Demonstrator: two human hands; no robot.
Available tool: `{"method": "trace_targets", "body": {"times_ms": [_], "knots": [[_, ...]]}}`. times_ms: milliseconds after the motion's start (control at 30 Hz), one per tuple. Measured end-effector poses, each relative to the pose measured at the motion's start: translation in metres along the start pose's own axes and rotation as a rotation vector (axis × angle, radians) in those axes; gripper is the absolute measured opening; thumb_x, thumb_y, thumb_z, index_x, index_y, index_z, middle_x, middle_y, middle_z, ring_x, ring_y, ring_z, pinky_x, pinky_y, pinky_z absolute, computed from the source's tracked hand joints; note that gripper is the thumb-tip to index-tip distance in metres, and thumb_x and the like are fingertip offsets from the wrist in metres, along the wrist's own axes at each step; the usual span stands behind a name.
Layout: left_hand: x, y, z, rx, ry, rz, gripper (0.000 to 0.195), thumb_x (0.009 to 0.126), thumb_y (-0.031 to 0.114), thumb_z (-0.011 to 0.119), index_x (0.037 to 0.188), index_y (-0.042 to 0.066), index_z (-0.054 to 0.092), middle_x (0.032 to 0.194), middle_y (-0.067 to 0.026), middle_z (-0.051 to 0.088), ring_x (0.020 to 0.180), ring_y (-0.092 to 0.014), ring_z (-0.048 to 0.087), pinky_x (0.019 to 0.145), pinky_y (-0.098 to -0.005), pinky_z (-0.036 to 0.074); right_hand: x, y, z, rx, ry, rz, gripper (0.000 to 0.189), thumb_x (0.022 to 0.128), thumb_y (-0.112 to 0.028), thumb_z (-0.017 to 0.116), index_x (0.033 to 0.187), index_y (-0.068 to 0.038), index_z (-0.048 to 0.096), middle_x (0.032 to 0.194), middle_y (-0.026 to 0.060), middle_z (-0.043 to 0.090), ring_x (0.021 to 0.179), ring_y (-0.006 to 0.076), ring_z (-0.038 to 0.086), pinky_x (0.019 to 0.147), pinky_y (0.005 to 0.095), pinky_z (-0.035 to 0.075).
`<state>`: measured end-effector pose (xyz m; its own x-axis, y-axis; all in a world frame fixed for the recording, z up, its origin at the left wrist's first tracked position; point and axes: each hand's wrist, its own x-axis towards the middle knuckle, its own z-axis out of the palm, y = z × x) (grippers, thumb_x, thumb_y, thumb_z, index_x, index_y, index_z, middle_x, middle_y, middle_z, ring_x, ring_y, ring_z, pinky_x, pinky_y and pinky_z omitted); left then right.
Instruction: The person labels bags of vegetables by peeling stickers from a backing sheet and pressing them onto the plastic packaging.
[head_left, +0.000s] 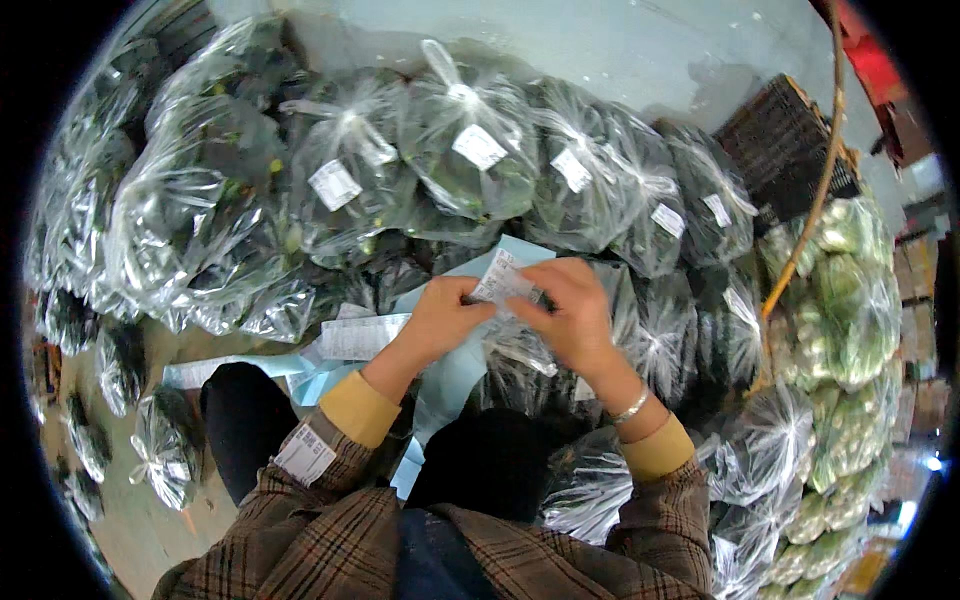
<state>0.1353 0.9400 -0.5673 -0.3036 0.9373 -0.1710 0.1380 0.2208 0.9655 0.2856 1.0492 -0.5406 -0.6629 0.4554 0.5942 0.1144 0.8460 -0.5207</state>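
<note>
Between my two hands is a white printed label (496, 279). My left hand (442, 311) pinches its lower left edge with thumb and fingertips. On the right side of the label, my right hand (571, 311) has its thumb and fingers closed on it. A pale blue backing strip (450, 382) hangs behind the hands and down past my knee. More printed labels (364, 337) lie on a folded part of that strip, left of my left hand. Another label (304, 454) is stuck to my left sleeve. Under the hands lie clear plastic bags (521, 349) of dark green produce.
Ahead stands a row of knotted bags (469, 169), several bearing labels. Large bags (202, 202) are heaped at left, smaller ones (161, 450) on the floor. At right are bags of pale green vegetables (840, 322), a yellowish pole (814, 214) and a dark crate (787, 139).
</note>
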Motion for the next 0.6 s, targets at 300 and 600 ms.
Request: {"method": "trace_targets", "body": {"times_ms": [300, 600], "knots": [[-0.005, -0.015, 0.001, 0.071, -0.076, -0.007, 0.016, 0.074, 0.009, 0.062, 0.083, -0.004, 0.062, 0.063, -0.0021, 0.057, 0.059, -0.006, 0.047, 0.052, -0.0266, 0.038, -0.057, 0.13, -0.09, 0.521, 0.136, 0.929, 0.014, 0.085, -0.012, 0.058, 0.089, 0.0, 0.065, 0.074, -0.0007, 0.062, 0.063, 0.0057, 0.052, 0.056, 0.0229, 0.043], [0.004, -0.016, 0.013, -0.065, -0.012, -0.051, 0.011, 0.079, 0.006, 0.059, 0.086, -0.002, 0.062, 0.074, 0.0002, 0.059, 0.065, -0.004, 0.048, 0.057, -0.0222, 0.04, -0.174, 0.253, -0.116, -1.153, -0.436, 0.513, 0.039, 0.085, -0.012, 0.043, 0.123, 0.0, 0.043, 0.125, 0.0172, 0.044, 0.113, 0.0341, 0.045, 0.091, 0.0427, 0.04]]}}
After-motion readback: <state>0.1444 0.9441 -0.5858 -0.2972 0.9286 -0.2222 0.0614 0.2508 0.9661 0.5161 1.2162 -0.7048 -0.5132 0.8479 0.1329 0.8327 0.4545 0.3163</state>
